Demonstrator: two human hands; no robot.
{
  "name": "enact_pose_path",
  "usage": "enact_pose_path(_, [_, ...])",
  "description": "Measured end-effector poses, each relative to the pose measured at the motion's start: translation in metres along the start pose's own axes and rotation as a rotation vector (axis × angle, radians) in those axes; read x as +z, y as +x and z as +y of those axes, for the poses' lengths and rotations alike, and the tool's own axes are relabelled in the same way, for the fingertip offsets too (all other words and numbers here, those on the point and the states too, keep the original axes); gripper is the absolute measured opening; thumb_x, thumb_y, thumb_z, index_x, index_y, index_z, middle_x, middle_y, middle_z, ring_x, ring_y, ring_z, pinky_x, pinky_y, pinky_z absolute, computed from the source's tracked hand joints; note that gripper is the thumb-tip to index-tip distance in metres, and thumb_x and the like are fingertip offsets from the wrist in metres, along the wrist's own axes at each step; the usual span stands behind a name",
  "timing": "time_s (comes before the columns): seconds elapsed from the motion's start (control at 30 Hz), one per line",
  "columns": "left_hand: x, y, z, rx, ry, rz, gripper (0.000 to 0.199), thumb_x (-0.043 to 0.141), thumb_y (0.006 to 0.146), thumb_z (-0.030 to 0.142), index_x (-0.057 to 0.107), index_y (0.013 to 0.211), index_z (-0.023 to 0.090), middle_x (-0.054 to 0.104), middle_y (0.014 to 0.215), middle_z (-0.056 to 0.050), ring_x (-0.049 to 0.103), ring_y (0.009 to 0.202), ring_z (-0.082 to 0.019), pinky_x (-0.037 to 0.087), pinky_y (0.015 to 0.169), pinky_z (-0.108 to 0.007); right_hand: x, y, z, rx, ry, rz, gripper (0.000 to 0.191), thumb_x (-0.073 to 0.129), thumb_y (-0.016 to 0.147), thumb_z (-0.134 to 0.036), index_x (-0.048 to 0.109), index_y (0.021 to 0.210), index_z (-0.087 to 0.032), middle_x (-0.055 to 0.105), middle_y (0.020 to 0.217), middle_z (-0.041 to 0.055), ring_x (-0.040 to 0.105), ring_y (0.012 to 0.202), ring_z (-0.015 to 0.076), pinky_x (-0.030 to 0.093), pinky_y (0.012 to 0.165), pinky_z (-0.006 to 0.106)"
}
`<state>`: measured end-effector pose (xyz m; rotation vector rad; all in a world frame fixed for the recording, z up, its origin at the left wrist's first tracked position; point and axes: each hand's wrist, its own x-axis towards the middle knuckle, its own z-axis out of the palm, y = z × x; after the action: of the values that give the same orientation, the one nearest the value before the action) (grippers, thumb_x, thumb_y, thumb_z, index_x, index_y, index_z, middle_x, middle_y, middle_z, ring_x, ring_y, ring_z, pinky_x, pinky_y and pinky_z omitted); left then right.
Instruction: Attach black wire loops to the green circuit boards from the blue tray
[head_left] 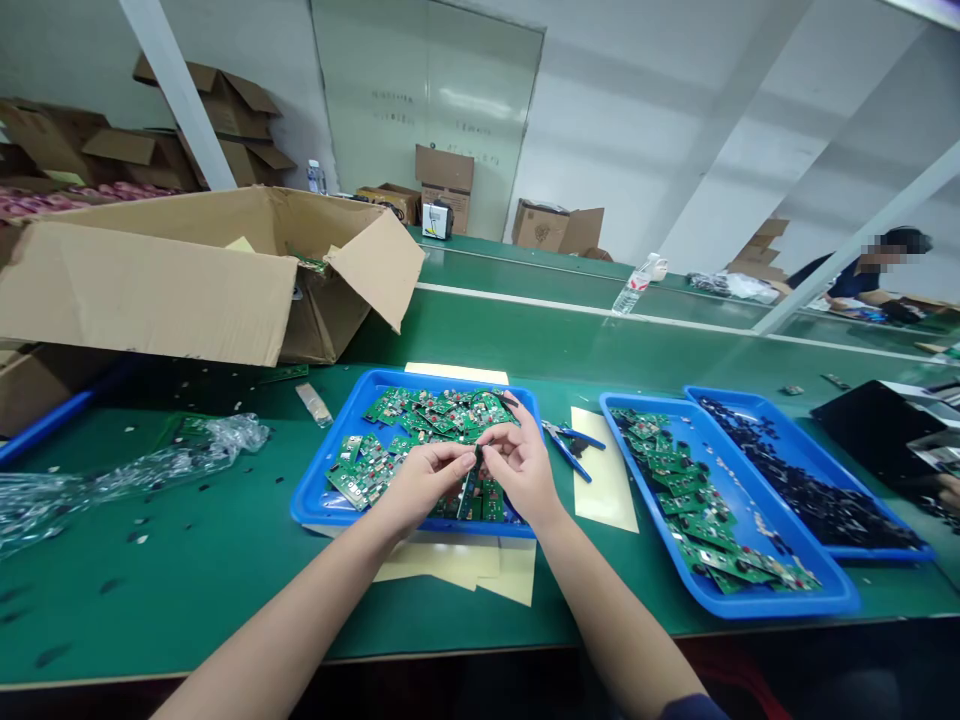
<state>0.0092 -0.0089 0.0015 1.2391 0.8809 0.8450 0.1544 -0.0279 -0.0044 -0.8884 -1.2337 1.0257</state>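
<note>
Over a blue tray (315, 490) of green circuit boards (420, 410), both of my hands meet with fingertips pinched. My left hand (421, 482) grips the near edge of a circuit board (469, 495) that is tilted almost edge-on. My right hand (523, 468) pinches the same board's upper end, where a small dark part shows between the fingertips; its kind I cannot make out. A thin black curved thing (491, 396) shows by the raised fingers of my right hand. Blue-handled pliers (571, 460) lie just right of the tray.
A second blue tray (787, 603) on the right holds boards; a third (919, 552) holds small black parts. Yellowish paper (607, 500) lies under the pliers. A large open carton (150, 285) and plastic wrap (172, 465) are at left. A person (847, 275) sits far right.
</note>
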Motion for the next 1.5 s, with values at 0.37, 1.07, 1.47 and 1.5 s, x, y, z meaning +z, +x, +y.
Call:
enact_pose_path(0.37, [0.003,0.003,-0.005,-0.022,0.013,-0.066,0.045,0.065,0.069,0.048,0.064,0.101,0.016,0.062,0.085,-0.005,0.056,0.072,-0.014,0.046,0.06,-0.024,-0.012,0.009,-0.002,-0.037,-0.16,0.003,0.053,0.049,0.073,-0.014,0.038,0.125,-0.021,0.057,0.073,-0.0022,0.051,0.059,0.0098,0.044,0.054,0.022])
enact_pose_path(1.07, [-0.027,-0.002,0.011,0.303,1.075,-0.271,0.004,0.062,0.074,0.019,0.065,0.076,0.018,0.064,0.08,-0.004,0.057,0.083,-0.021,0.045,0.072,-0.031,-0.194,-0.003,-0.056,0.2,-1.241,0.825,0.066,0.052,0.067,-0.026,0.038,0.13,-0.009,0.059,0.109,0.0178,0.061,0.075,0.0249,0.045,0.082,0.046])
enact_pose_path(1.47, [-0.025,0.005,0.0,0.893,0.898,0.215,0.015,0.053,0.079,0.014,0.066,0.078,0.022,0.058,0.095,-0.007,0.054,0.093,-0.02,0.046,0.081,-0.037,-0.012,0.006,-0.017,0.31,-0.174,-0.198,0.085,0.063,0.074,-0.034,0.012,0.141,-0.022,0.059,0.078,-0.0007,0.06,0.062,0.0131,0.052,0.05,0.024])
enact_pose_path(1.5, [-0.025,0.005,0.0,0.894,0.89,0.236,0.015,0.053,0.079,0.013,0.066,0.077,0.021,0.057,0.099,-0.008,0.053,0.096,-0.021,0.046,0.081,-0.037,-0.008,0.005,-0.012,0.292,-0.133,-0.192,0.083,0.064,0.073,-0.032,0.016,0.14,-0.023,0.057,0.074,-0.0025,0.059,0.06,0.0122,0.051,0.048,0.023])
